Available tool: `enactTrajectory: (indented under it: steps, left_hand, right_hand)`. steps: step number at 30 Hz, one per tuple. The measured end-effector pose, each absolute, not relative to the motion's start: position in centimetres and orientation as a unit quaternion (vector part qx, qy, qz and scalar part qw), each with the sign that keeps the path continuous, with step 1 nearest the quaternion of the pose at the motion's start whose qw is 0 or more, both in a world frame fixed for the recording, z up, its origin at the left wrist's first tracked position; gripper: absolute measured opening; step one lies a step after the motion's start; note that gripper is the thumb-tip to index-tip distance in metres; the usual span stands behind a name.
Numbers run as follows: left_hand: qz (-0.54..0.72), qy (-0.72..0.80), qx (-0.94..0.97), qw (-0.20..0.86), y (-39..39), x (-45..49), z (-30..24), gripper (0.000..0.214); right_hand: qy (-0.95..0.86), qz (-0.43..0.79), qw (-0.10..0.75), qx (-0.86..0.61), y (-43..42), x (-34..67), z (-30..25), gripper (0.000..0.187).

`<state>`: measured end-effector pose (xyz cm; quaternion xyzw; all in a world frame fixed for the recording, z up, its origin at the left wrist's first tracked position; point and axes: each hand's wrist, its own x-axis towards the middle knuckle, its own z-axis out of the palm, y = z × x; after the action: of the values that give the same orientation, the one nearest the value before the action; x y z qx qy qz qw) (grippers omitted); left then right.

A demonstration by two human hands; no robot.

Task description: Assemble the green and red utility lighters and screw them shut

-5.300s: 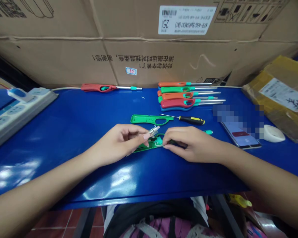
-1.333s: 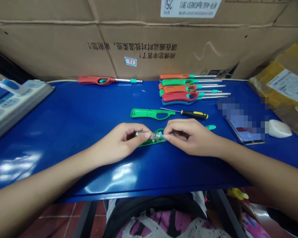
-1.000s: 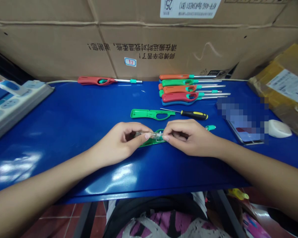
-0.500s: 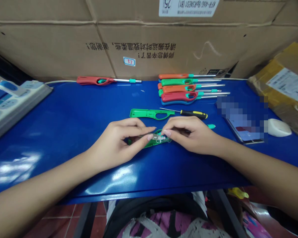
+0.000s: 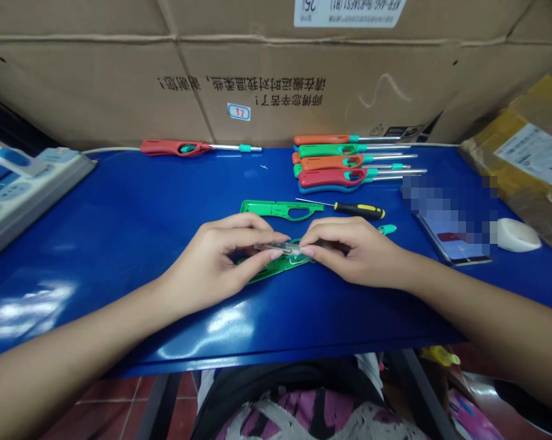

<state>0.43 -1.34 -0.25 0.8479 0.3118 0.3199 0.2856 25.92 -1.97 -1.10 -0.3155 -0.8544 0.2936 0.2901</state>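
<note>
Tube: slim clear plastic, just above the flat green shell, mid-table.
Left hand: fingertips pinch one tube end.
Right hand: pinches the other end.
Surface: glossy blue table.
Room: creased cardboard boxes behind.

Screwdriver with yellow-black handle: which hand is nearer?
Right. The right hand lies just nearside of the screwdriver, not touching it; the left hand is farther away, beyond its tip end.

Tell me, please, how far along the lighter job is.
Done, seemingly: stacked closed lighters at the back. In hand: left hand and right hand hold a clear part over an open green shell. Remaining: the second green shell and screwdriver lie untouched beyond.
</note>
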Motion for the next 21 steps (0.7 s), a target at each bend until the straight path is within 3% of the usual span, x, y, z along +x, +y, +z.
enactTrajectory:
  steps: [7, 21]
  left_hand:
    - [0.334, 0.323, 0.837, 0.290, -1.56, 0.56, -0.02, 0.020]
    - [0.333, 0.385, 0.744, 0.432, -1.36, 0.88, -0.49, 0.017]
  right_hand:
    - [-0.845, 0.290, 0.291, -0.342, -1.98, 25.89, -1.22, 0.015]
    - [-0.833, 0.315, 0.293, -0.347, -1.92, 25.92, -1.38, 0.015]
